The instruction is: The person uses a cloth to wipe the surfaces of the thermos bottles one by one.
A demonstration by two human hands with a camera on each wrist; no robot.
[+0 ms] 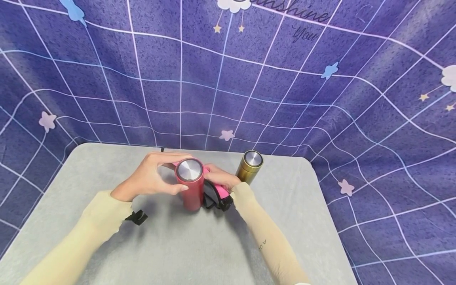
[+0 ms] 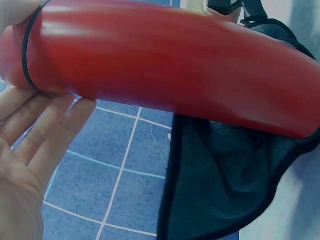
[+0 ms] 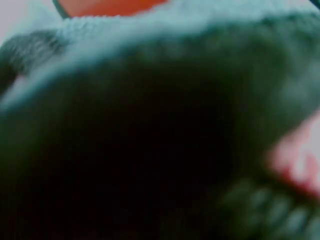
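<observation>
A red thermos flask (image 1: pixel 193 196) with a silver lid top stands upright at the table's middle. Near its lid, my left hand (image 1: pixel 152 175) grips it, thumb on the near side and fingers round the back. Just to the right, my right hand (image 1: pixel 221 177) holds a pink and dark grey cloth piece (image 1: pixel 211 193) with black edging against the flask; its fingertips are partly hidden. In the left wrist view the cloth's fleecy dark side (image 2: pixel 220 170) spreads behind the flask. Dark, blurred cloth (image 3: pixel 150 125) fills most of the right wrist view.
A gold thermos flask (image 1: pixel 246 171) stands beyond the right wrist. The grey table (image 1: pixel 171 253) ends at a purple-blue curtain (image 1: pixel 199 91) with a grid of lines and stars. A black strap end (image 1: pixel 138 217) hangs by the left wrist.
</observation>
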